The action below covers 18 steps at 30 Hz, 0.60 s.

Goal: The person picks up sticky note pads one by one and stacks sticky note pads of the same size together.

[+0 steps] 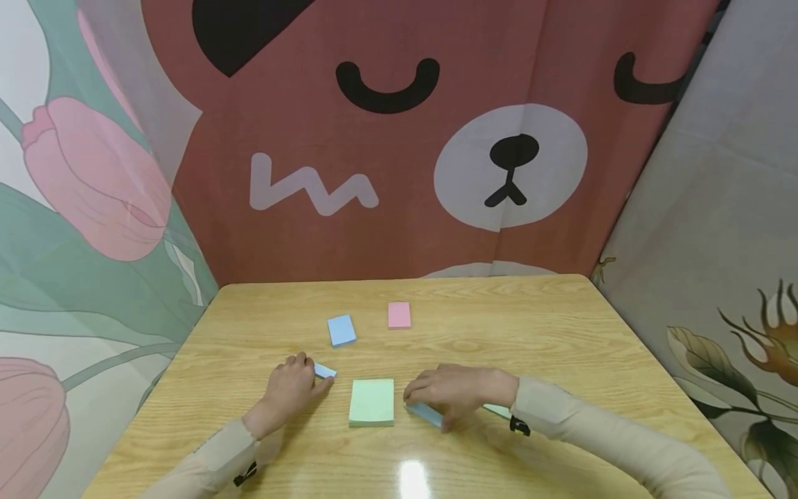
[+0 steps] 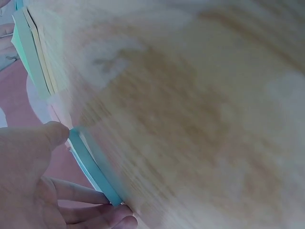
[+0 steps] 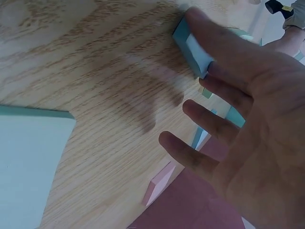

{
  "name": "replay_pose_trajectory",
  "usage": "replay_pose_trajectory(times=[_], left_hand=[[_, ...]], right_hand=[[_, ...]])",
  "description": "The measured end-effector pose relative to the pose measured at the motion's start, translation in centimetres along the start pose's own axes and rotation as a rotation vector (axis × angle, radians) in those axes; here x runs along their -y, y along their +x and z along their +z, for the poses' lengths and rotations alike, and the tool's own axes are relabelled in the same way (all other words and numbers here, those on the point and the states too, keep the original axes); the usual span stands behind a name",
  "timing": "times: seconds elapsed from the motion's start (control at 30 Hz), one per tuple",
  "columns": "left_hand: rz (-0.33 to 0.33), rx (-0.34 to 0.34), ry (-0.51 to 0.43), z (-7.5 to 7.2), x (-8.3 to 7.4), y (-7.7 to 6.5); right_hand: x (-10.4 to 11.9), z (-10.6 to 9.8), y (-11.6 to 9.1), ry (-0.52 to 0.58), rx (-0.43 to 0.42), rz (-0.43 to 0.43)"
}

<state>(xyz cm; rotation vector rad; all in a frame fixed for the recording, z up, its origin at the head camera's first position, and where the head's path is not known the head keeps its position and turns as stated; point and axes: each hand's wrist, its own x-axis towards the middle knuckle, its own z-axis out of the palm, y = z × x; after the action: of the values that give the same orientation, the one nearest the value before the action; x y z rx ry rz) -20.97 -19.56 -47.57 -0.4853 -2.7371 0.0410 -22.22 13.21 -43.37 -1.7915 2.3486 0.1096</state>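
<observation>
In the head view my left hand [image 1: 289, 389] is at left of centre on the table, pinching a small light-blue sticky-note pad [image 1: 325, 371] between thumb and fingers. The left wrist view shows this pad's edge [image 2: 95, 167] spanning from the thumb to the fingertips, low against the wood. Right of centre, my right hand [image 1: 460, 391] holds another blue sticky-note pad [image 1: 426, 415] by its ends. In the right wrist view, thumb and index finger grip that blue pad [image 3: 192, 47], tilted, while the other fingers are spread. Between the hands lies a larger light-green pad [image 1: 371, 400].
Farther back on the wooden table [image 1: 499, 326] lie a blue pad [image 1: 341, 330] and a pink pad [image 1: 399, 315]. A second green pad [image 1: 497, 410] is partly hidden under my right forearm. A curtain with a bear print [image 1: 312, 242] hangs behind the table.
</observation>
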Motion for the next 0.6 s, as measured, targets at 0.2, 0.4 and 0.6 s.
replay_pose_trajectory(times=[0.2,0.4,0.6], left_hand=[[-0.005,0.006,0.012,-0.04,-0.04,0.00],[0.002,-0.003,0.016,-0.12,-0.09,-0.08],[0.008,-0.008,0.009,-0.23,-0.17,-0.14]], right_hand=[[0.03,-0.08,0.01,0.023,-0.004,0.014],[0.10,-0.07,0.00,0.026,0.004,0.023],[0.18,-0.02,0.06,0.015,-0.001,0.030]])
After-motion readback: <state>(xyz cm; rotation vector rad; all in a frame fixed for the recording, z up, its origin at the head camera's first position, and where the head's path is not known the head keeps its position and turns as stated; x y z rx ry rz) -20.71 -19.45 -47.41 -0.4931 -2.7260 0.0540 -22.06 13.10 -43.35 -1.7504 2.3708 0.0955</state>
